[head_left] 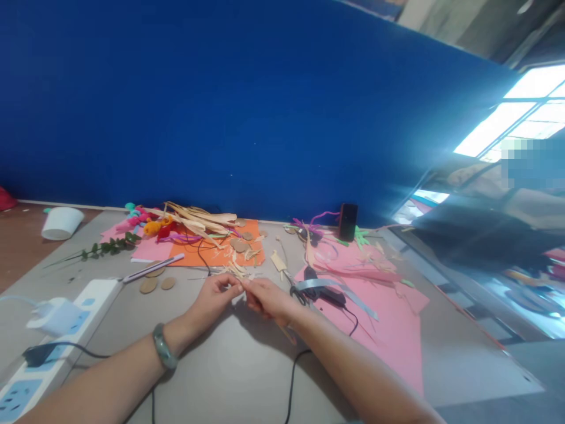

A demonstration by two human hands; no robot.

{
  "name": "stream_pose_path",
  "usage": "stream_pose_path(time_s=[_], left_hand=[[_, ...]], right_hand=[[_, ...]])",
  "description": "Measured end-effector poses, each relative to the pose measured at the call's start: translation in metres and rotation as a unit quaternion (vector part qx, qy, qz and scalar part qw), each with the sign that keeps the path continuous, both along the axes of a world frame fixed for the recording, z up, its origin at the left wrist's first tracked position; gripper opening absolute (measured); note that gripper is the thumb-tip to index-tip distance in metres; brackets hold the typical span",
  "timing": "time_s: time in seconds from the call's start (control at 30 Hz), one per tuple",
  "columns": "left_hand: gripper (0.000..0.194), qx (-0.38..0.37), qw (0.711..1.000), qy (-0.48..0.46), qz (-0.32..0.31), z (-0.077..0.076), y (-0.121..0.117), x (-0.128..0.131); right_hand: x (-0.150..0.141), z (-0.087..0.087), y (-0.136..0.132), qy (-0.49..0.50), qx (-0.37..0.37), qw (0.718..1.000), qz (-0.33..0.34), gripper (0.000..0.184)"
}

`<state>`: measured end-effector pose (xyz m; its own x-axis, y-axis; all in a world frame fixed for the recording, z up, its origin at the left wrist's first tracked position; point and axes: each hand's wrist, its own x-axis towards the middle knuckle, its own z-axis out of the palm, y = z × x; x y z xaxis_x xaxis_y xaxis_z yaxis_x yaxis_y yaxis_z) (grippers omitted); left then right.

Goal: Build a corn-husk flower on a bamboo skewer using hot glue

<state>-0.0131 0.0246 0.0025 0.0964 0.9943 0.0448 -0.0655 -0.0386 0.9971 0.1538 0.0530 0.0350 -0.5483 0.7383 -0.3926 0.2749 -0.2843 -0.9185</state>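
My left hand and my right hand meet over the grey table, their fingertips pinched together. A thin straw-coloured strip comes out below my right hand, which is closed on it. What lies between my left finger and thumb is too small and covered to make out. Pale shavings lie just behind the fingers. Close to my right hand are a small cream-coloured flat piece and a dark corded tool, with a light blue ribbon across it.
A white power strip with plugs stands at left, near a pen, round brown discs and a leafy sprig. Long dry strips lie by orange paper. Pink paper covers the right side; a black box stands behind.
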Motion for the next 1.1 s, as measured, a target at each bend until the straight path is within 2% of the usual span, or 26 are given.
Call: stream_pose_path(time_s=[0.23, 0.37, 0.47, 0.57, 0.63, 0.7, 0.8, 0.97, 1.1], left_hand=[[0.025, -0.006, 1.000, 0.003, 0.021, -0.002, 0.001, -0.001], [0.024, -0.011, 0.999, -0.027, 0.040, -0.002, 0.001, 0.000], [0.024, -0.011, 0.999, -0.034, 0.033, 0.001, -0.001, 0.002], [0.027, -0.018, 0.999, -0.030, 0.022, 0.002, -0.001, 0.002], [0.028, -0.027, 0.999, -0.024, 0.020, 0.000, -0.001, 0.002], [0.027, -0.030, 0.999, -0.017, 0.015, -0.002, 0.000, 0.001], [0.025, -0.017, 1.000, -0.005, 0.002, -0.003, 0.000, 0.000], [0.026, -0.020, 1.000, -0.013, 0.016, -0.003, 0.000, -0.001], [0.025, -0.018, 0.998, -0.044, 0.029, -0.001, 0.001, 0.000]], right_hand=[[0.007, 0.008, 0.016, 0.134, -0.113, 0.982, -0.064, 0.048], [0.009, 0.008, 0.023, 0.129, -0.124, 0.979, -0.101, 0.050], [0.006, 0.002, 0.015, 0.042, -0.091, 0.994, -0.047, 0.056], [0.000, -0.008, 0.003, -0.019, -0.003, 1.000, 0.009, 0.055], [-0.003, -0.013, -0.001, -0.028, 0.023, 0.999, 0.016, 0.054], [-0.004, -0.015, -0.003, -0.027, 0.016, 1.000, 0.006, 0.054], [-0.004, -0.009, -0.002, -0.006, -0.024, 1.000, -0.003, 0.052], [0.005, 0.011, 0.006, 0.072, -0.111, 0.991, -0.011, 0.052], [0.011, 0.018, 0.016, 0.101, -0.106, 0.987, -0.067, 0.051]])
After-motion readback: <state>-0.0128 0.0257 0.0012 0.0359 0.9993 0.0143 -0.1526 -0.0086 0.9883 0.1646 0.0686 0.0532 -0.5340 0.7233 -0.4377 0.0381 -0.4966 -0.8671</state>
